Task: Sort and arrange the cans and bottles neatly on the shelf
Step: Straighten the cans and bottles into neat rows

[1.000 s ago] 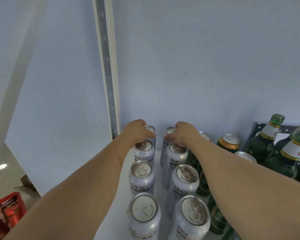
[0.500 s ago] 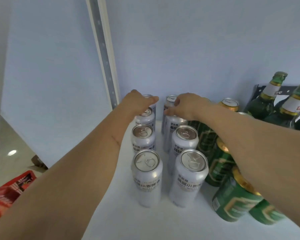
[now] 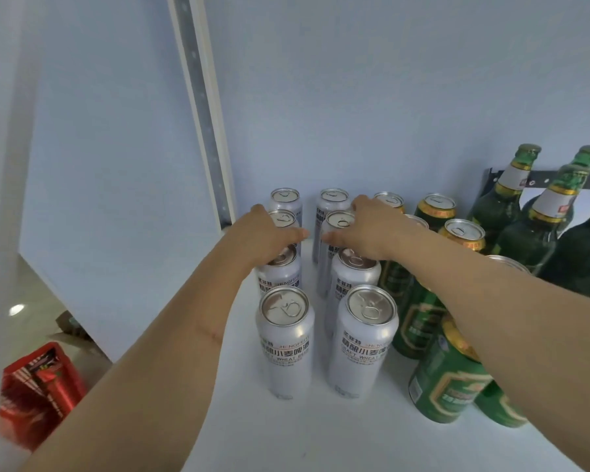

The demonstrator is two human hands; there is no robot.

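Left hand cupped over the left row's third silver can, right hand likewise on its neighbour; both upright, directly under loosely curled fingers.

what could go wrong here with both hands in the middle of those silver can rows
1. The left hand and right hand rest on tall silver cans standing close together in two rows; an uneven push could tip one into its neighbours.
2. The right forearm passes just above the green cans; lowering or pulling it back might knock one over.
3. The front green cans stand near the shelf front, so a bumped one could roll off.
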